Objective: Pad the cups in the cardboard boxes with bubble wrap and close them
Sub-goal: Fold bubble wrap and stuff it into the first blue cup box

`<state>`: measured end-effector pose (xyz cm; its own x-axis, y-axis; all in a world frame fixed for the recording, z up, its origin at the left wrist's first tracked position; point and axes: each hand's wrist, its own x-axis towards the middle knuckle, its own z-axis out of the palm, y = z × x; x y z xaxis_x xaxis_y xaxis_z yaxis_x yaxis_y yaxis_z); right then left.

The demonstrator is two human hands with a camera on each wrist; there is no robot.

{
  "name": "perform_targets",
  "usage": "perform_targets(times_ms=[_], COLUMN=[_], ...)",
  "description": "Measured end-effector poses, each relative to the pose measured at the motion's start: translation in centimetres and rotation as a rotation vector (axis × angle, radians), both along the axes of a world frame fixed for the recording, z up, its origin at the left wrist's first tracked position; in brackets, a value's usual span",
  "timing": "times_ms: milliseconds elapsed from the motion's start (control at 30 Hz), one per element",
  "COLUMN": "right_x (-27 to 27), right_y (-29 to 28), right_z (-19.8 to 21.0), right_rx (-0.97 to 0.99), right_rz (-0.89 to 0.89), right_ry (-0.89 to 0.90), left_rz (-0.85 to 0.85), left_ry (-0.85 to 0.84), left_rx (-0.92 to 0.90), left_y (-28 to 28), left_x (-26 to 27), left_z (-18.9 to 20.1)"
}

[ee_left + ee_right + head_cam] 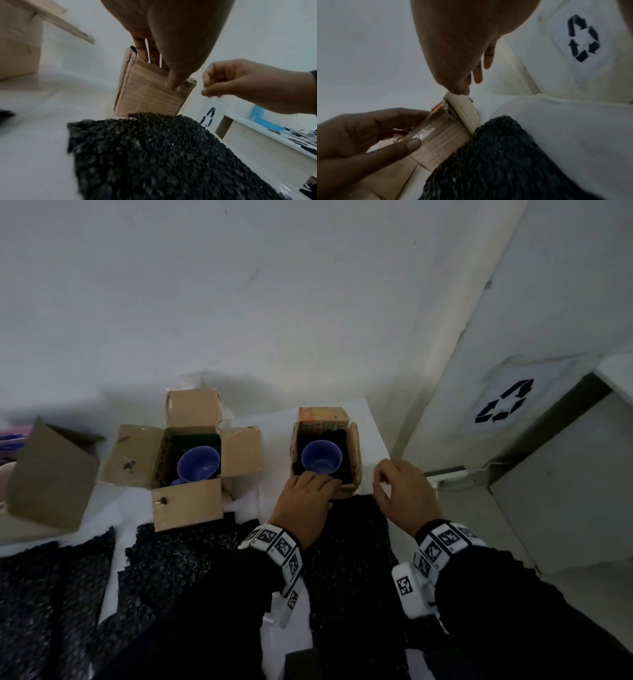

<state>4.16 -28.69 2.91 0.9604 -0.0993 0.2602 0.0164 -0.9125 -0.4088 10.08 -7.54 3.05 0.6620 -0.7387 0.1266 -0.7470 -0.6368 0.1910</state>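
Two blue cups stand in open cardboard boxes on a white table. The left cup (198, 464) is in the wide-flapped box (188, 505). The right cup (321, 456), ringed by black bubble wrap, is in the small box (354, 457) (150, 98) (440, 136). My left hand (305, 494) (171, 40) (359, 135) grips this box's near wall, fingers inside and thumb outside. My right hand (400, 491) (248, 83) (462, 40) hovers at the box's right flap, thumb and forefinger pinching what looks like a small clear strip (216, 100). A black bubble wrap sheet (349, 542) (154, 155) (496, 155) lies under both hands.
A third open box (48, 481) stands at the far left. More black bubble wrap sheets (164, 559) cover the near table. The table's right edge (380, 440) runs just past the small box. Beyond it stands a white bin with a recycling sign (503, 402) (583, 37). A white wall is close behind.
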Motion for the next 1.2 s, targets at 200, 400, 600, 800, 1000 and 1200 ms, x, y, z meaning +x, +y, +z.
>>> perform_targets(times_ms=[200, 400, 600, 800, 1000, 1200], right_x=[-5.3, -6.4, -6.9, -7.9, -6.4, -4.9], right_y=[2.4, 4.1, 5.0, 5.9, 8.1, 7.3], right_z=[-3.9, -3.8, -3.9, -3.0, 1.5, 5.7], right_rx=[-0.083, 0.055, -0.088, 0.595, 1.368, 1.990], right_rz=[-0.226, -0.309, -0.393, -0.239, -0.260, -0.283], right_ry=[0.595, 0.421, 0.435, 0.057, 0.140, 0.114], left_rz=[0.019, 0.081, 0.093, 0.154, 0.323, 0.296], left_ry=[0.046, 0.131, 0.405, 0.378, 0.795, 0.934], left_rx=[-0.040, 0.040, 0.174, -0.075, -0.578, -0.577], left_y=[2.7, 4.7, 5.5, 5.7, 3.7, 3.3], left_x=[-3.5, -6.1, -7.8, -8.2, -8.2, -7.6], left_z=[-0.3, -1.6, -2.7, -2.6, -0.3, 0.5])
